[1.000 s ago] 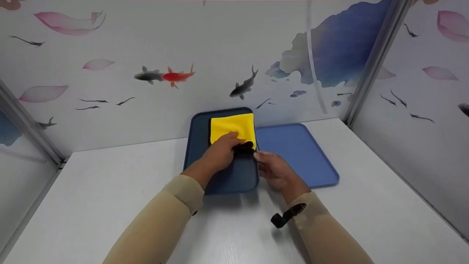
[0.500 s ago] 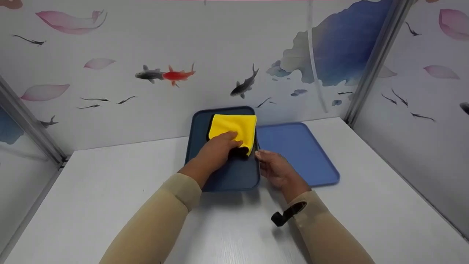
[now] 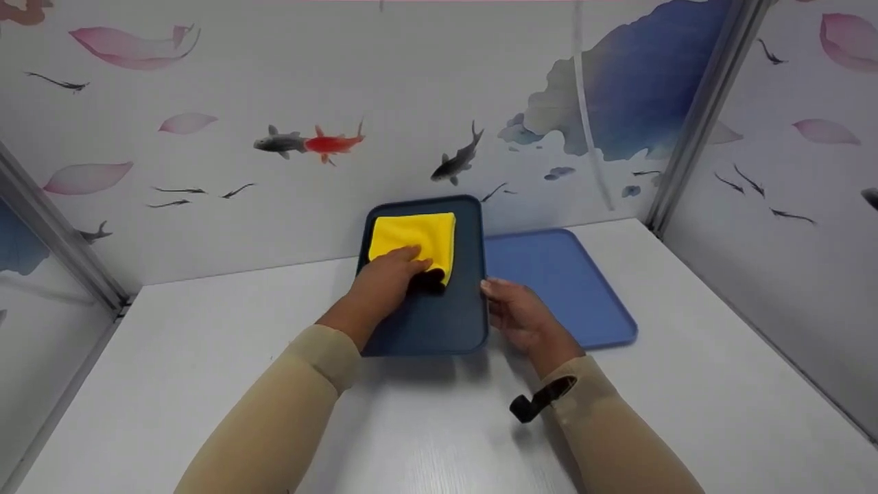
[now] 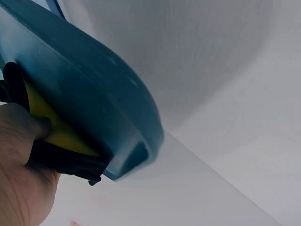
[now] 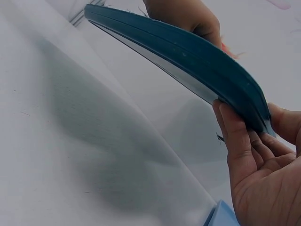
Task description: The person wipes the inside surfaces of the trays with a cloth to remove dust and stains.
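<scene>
A dark blue tray is held tilted above the white table. My right hand grips its right edge, the thumb on the upper face and the fingers underneath, as the right wrist view shows. My left hand holds a folded yellow cloth with a black underside flat against the tray's upper face. In the left wrist view, the thumb lies over the cloth's bunched black edge; the other fingertips are hidden there.
A lighter blue tray lies on the white table to the right, partly behind the held tray. Behind the table stands a white wall painted with fish and petals. A black strap is round the right wrist.
My left hand has slid the cloth leftward across the tray, from its right side to its left. The right hand keeps its grip, and the tray has shifted slightly right.
</scene>
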{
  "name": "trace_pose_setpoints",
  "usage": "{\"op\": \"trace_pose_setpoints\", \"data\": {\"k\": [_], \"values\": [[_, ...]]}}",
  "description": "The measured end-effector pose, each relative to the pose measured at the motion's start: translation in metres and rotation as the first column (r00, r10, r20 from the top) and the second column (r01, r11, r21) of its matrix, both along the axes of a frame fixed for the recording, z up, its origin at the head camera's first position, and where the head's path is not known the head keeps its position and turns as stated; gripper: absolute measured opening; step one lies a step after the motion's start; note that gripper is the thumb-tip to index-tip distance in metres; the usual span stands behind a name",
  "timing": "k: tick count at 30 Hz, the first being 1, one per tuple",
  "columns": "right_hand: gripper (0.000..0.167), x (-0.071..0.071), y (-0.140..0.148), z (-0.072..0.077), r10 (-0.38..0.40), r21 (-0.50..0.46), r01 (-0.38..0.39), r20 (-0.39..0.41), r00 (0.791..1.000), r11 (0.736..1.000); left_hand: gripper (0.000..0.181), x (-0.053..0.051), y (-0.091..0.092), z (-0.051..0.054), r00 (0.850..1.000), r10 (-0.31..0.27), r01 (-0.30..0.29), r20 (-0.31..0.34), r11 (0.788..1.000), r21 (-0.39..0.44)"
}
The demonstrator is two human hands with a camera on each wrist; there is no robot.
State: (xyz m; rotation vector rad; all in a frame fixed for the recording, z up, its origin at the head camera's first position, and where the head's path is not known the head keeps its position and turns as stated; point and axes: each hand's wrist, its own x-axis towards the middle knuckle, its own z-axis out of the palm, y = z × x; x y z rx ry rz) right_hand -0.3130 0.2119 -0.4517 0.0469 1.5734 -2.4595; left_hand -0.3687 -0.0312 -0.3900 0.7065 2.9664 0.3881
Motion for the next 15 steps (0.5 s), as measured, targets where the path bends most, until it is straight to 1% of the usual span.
{"op": "trace_pose_setpoints", "data": {"k": [2, 5, 7, 8, 10, 12, 15], "values": [[0.017, 0.000, 0.000, 0.000, 0.003, -0.001, -0.003, -0.005, 1.000, 1.000, 0.045, -0.002, -0.004, 0.001, 1.000, 0.023, -0.023, 0.007, 1.000, 0.007], [0.019, -0.001, 0.000, 0.000, 0.009, -0.005, -0.009, -0.015, 1.000, 1.000, 0.047, -0.005, -0.009, 0.002, 0.995, 0.090, -0.091, 0.037, 0.995, 0.040], [0.021, -0.001, 0.001, 0.000, 0.019, 0.010, -0.019, -0.024, 1.000, 1.000, 0.047, -0.006, -0.011, 0.003, 0.995, 0.098, -0.098, 0.034, 0.995, 0.024], [0.022, 0.000, 0.002, 0.000, 0.023, 0.017, -0.023, -0.030, 0.999, 1.000, 0.047, -0.007, -0.011, 0.003, 0.993, 0.108, -0.110, 0.040, 0.993, 0.036], [0.023, 0.000, 0.003, -0.001, 0.021, 0.030, -0.020, -0.036, 0.999, 0.999, 0.046, -0.007, -0.013, 0.003, 0.995, 0.094, -0.094, 0.019, 0.996, 0.010], [0.021, 0.000, 0.002, -0.001, 0.017, 0.038, -0.016, -0.037, 0.999, 0.999, 0.044, -0.006, -0.015, 0.002, 0.998, 0.059, -0.060, -0.022, 0.997, -0.040], [0.017, -0.002, -0.002, -0.001, 0.008, 0.024, -0.007, -0.034, 0.999, 1.000, 0.045, -0.004, -0.020, 0.000, 0.996, 0.048, -0.053, -0.069, 0.996, -0.077]]}}
